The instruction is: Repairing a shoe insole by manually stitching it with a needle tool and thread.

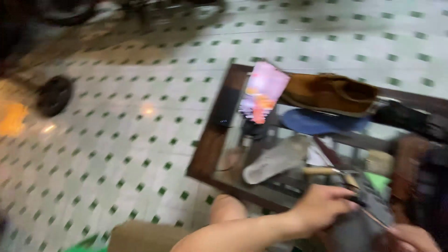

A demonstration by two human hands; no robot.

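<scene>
The picture is motion-blurred. My left hand (326, 205) reaches in from the bottom, fingers closed on the top of a dark grey piece of material (354, 231) in front of me. My right hand (410, 238) is partly cut off at the bottom right corner. Its fingers meet the end of a thin reddish tool (375, 220) that runs up towards my left fingertips. Just beyond my left hand, a wooden-handled tool (324, 171) lies on the glass-topped table (205, 154).
The table holds a phone with a bright screen (263, 91), a small black box (226, 109), a brown shoe (331, 93), a blue item (322, 122), a grey insole (275, 161) and a black shoe (410, 119). A black round object (53, 95) sits on the green-dotted tiled floor.
</scene>
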